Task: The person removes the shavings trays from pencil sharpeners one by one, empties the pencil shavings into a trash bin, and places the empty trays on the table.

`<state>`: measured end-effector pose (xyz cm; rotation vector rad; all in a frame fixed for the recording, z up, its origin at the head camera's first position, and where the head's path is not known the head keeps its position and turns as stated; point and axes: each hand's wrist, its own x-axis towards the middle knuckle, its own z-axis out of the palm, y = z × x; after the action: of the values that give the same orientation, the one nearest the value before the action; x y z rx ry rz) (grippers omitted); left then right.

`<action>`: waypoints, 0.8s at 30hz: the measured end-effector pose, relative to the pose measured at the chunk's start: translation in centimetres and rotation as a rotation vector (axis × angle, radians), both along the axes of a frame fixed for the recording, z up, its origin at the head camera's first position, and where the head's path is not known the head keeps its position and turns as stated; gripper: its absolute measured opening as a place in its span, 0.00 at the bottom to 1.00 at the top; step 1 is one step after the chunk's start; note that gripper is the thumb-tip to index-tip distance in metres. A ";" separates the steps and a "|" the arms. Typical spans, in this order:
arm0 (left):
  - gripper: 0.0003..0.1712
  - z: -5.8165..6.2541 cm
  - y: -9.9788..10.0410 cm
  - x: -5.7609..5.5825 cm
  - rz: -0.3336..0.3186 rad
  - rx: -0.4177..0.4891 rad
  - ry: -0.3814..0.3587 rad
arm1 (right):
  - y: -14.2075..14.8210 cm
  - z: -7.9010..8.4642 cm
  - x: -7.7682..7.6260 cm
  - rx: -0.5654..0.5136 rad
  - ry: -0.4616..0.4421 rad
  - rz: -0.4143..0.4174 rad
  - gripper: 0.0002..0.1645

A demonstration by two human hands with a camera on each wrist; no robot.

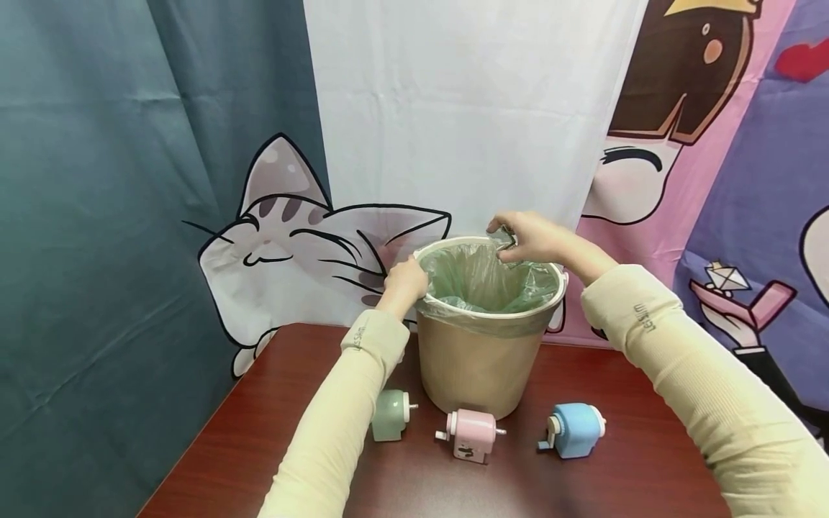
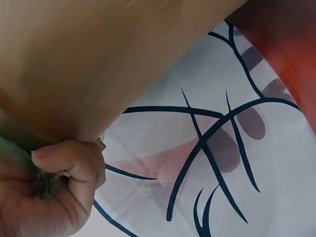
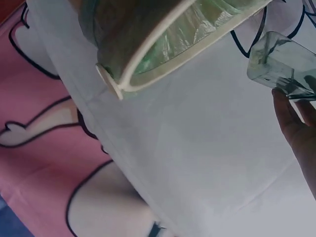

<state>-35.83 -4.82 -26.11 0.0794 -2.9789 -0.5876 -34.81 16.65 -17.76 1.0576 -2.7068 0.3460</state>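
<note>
A tan trash bin [image 1: 482, 363] stands upright on the table, lined with a thin green plastic bag [image 1: 476, 277] folded over its pale rim. My left hand [image 1: 406, 279] grips the bin's left rim, fingers curled over the bag's edge; the left wrist view shows the bent fingers [image 2: 74, 170] close up. Over the far right part of the opening, my right hand [image 1: 532, 239] pinches a clear plastic box [image 3: 276, 61] between thumb and fingers. Dark patches show through the box walls. In the head view it is partly hidden by the fingers.
In front of the bin stand three hand-crank pencil sharpeners: a green one [image 1: 388, 417] partly behind my left sleeve, a pink one [image 1: 474, 432] and a blue one [image 1: 576, 432]. Behind the reddish wooden table [image 1: 259, 432] hangs a cartoon-printed cloth [image 1: 453, 108].
</note>
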 end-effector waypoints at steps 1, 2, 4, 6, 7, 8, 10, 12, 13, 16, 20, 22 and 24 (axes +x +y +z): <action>0.31 -0.1 0.0 -0.1 0.000 -0.003 0.002 | -0.1 0.0 0.1 0.048 0.014 0.025 0.24; 0.31 -0.2 0.0 -0.1 -0.001 -0.004 0.004 | -0.3 -0.1 0.2 0.099 0.024 0.042 0.24; 0.30 -0.2 0.1 -0.1 -0.004 -0.003 0.003 | -0.6 -0.2 0.4 0.207 0.053 0.079 0.23; 0.31 -0.1 0.1 0.0 -0.006 -0.007 0.000 | -0.9 -0.5 0.6 0.319 0.096 0.101 0.23; 0.31 -0.1 0.1 0.0 -0.005 -0.006 -0.003 | -1.0 -0.7 0.7 0.369 0.124 0.113 0.23; 0.31 0.0 0.1 0.0 -0.005 -0.005 -0.008 | -1.2 -0.9 0.8 0.417 0.151 0.121 0.23; 0.31 0.1 0.1 0.0 -0.002 -0.007 -0.013 | -1.4 -1.4 0.9 0.489 0.213 0.154 0.23; 0.31 0.1 0.0 0.0 0.002 -0.003 -0.013 | -1.6 -1.8 1.0 0.539 0.269 0.188 0.24; 0.31 0.2 0.0 0.0 0.004 -0.001 -0.012 | -1.7 -2.0 0.9 0.555 0.295 0.203 0.23; 0.31 0.2 -0.1 0.0 0.006 0.003 -0.006 | -1.9 -2.3 0.9 0.561 0.329 0.223 0.24; 0.30 0.2 -0.1 0.0 0.007 0.005 -0.009 | -1.9 -2.2 1.0 0.524 0.318 0.229 0.24; 0.30 0.2 -0.1 0.0 0.004 0.005 -0.010 | -1.7 -2.1 1.1 0.496 0.297 0.222 0.24; 0.31 0.1 0.0 0.0 0.001 0.002 -0.011 | -1.5 -2.0 1.1 0.466 0.264 0.207 0.24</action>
<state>-35.85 -4.86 -26.00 0.0848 -2.9884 -0.5922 -33.73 15.16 -19.80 1.3910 -2.4967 -0.3910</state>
